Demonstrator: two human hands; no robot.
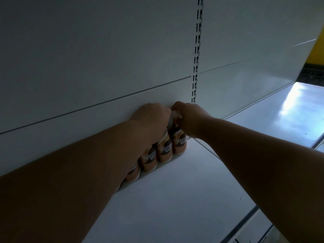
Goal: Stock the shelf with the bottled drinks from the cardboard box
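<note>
Several orange-brown Nescafe bottles stand in a row on the white shelf, tight against the back panel. My left hand is closed over the tops of the middle bottles. My right hand grips the top of the rightmost bottle, which stands at the end of the row near the slotted upright. The leftmost bottle is partly hidden behind my left forearm. The cardboard box is out of view.
A slotted metal upright runs down the white back panel just right of the hands. A second shelf section continues to the right. A yellow wall shows at the far right edge.
</note>
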